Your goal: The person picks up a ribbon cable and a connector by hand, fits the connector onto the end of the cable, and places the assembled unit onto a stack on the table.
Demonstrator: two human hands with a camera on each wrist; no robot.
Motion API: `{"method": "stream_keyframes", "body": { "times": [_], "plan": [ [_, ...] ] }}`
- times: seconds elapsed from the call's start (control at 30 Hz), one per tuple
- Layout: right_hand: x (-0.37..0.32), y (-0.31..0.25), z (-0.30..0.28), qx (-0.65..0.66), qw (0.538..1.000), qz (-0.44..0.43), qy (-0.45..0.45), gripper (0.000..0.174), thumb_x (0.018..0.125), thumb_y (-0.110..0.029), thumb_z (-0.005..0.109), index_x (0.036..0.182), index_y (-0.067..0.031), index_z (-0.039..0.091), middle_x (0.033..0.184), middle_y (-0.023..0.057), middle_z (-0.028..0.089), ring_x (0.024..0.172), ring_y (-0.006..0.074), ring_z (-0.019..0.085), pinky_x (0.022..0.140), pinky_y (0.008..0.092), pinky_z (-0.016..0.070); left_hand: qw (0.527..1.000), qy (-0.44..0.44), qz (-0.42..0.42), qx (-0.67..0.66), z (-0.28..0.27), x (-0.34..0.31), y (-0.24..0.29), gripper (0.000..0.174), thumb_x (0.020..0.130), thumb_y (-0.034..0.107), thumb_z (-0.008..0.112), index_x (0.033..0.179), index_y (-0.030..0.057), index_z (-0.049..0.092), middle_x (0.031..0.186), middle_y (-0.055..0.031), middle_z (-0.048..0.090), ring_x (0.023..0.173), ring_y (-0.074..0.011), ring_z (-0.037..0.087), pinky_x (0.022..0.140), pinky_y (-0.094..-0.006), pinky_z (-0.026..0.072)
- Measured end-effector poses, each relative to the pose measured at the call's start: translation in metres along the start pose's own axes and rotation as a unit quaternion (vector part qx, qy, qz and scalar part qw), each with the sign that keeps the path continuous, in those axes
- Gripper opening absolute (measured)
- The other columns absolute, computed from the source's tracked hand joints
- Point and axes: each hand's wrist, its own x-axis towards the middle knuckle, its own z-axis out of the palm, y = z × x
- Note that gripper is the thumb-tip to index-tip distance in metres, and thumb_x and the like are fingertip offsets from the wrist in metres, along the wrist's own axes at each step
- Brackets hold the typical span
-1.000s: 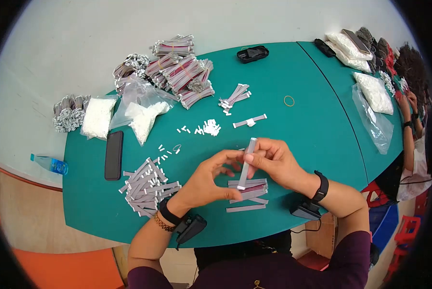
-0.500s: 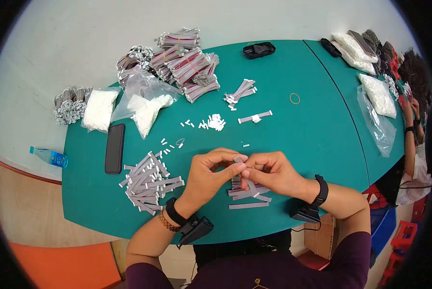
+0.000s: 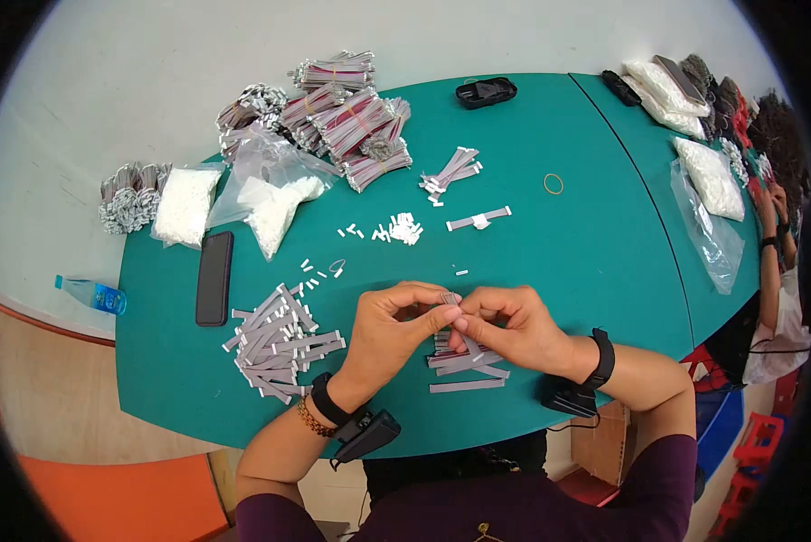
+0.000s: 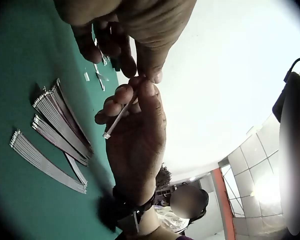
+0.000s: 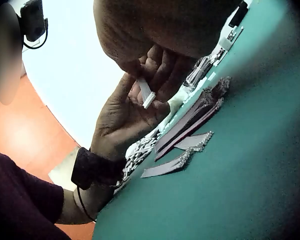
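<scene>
A short grey flat ribbon cable [image 3: 473, 347] with white connector ends is pinched between my two hands over the table. My left hand [image 3: 389, 323] grips it by thumb and fingertips, while my right hand [image 3: 516, 327] pinches it right beside, the thumbs almost meeting. One white connector [image 4: 106, 135] sticks out below the right fingers in the left wrist view. Another connector end [image 5: 148, 100] shows in front of the left palm in the right wrist view. Beneath the hands lies a small stack of cut ribbon cables [image 3: 467, 387], partly hidden by the right hand.
Left of the hands is a pile of ribbon cables with connectors [image 3: 274, 348]. Loose white connectors [image 3: 401, 230] lie ahead. Bundled cables [image 3: 351, 126], connector bags [image 3: 187, 208], a phone [image 3: 213, 280], a bottle [image 3: 93, 295] and a rubber band [image 3: 553, 184] also occupy the table.
The right hand held the cable upright with the left hand spread beside it; then the left hand closed in and took hold too. Over the last half second the hands barely moved.
</scene>
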Motion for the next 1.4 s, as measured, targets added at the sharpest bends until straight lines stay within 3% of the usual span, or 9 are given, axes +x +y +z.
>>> {"method": "stream_keyframes", "body": {
  "times": [0.17,0.27,0.4,0.77,1.17,1.4],
  "plan": [
    [0.000,0.002,0.000,0.000,1.000,-0.008,0.005,0.014,0.093,-0.011,0.052,0.090,0.0008,0.059,0.081,0.0038,0.064,0.073,0.0061,0.059,0.063,0.0205,0.0466,0.999,-0.013,0.002,-0.034,0.000,0.001,0.000,0.011,0.081,0.004,0.067,0.089,-0.0034,0.066,0.091,-0.0092,0.065,0.081,-0.0120,0.061,0.071,-0.0245,0.0506],
    [0.001,0.001,-0.001,0.027,1.000,0.009,0.007,0.015,0.094,-0.012,0.052,0.091,0.0008,0.059,0.080,0.0039,0.065,0.072,0.0053,0.058,0.061,0.0197,0.0455,0.994,-0.040,-0.054,-0.089,0.000,0.000,0.009,0.008,0.082,0.002,0.065,0.088,-0.0032,0.065,0.093,-0.0105,0.064,0.083,-0.0148,0.060,0.076,-0.0274,0.0490],
    [0.001,-0.003,-0.002,0.041,0.999,0.033,0.007,0.017,0.094,-0.014,0.051,0.091,0.0008,0.059,0.080,0.0039,0.065,0.071,0.0045,0.058,0.059,0.0186,0.0441,0.997,-0.018,-0.038,-0.062,-0.001,0.000,0.003,0.008,0.083,0.003,0.064,0.088,-0.0025,0.065,0.093,-0.0102,0.064,0.084,-0.0150,0.060,0.075,-0.0280,0.0488],
    [0.002,0.000,-0.003,0.049,0.999,0.010,0.004,0.015,0.094,-0.011,0.051,0.093,0.0017,0.059,0.081,0.0050,0.065,0.075,0.0071,0.060,0.065,0.0201,0.0468,0.974,-0.060,-0.131,-0.176,-0.007,0.002,-0.001,0.010,0.085,0.008,0.064,0.092,0.0008,0.065,0.092,-0.0066,0.063,0.083,-0.0125,0.058,0.077,-0.0266,0.0467],
    [0.005,0.008,-0.004,0.026,0.999,0.020,0.010,0.017,0.094,-0.017,0.053,0.089,-0.0024,0.060,0.076,0.0003,0.066,0.060,-0.0001,0.051,0.049,0.0167,0.0355,1.000,0.004,0.021,-0.021,0.001,-0.001,0.001,0.009,0.084,0.004,0.064,0.091,-0.0018,0.063,0.093,-0.0075,0.063,0.084,-0.0116,0.059,0.077,-0.0260,0.0490],
    [0.004,0.005,-0.005,0.016,0.999,0.031,0.003,0.017,0.094,-0.016,0.053,0.088,-0.0028,0.061,0.076,0.0001,0.066,0.059,-0.0004,0.049,0.048,0.0165,0.0341,0.995,-0.004,-0.062,-0.080,-0.002,-0.001,0.002,0.013,0.083,0.007,0.065,0.094,-0.0009,0.064,0.090,-0.0065,0.064,0.081,-0.0104,0.058,0.073,-0.0241,0.0477]
  ]
}}
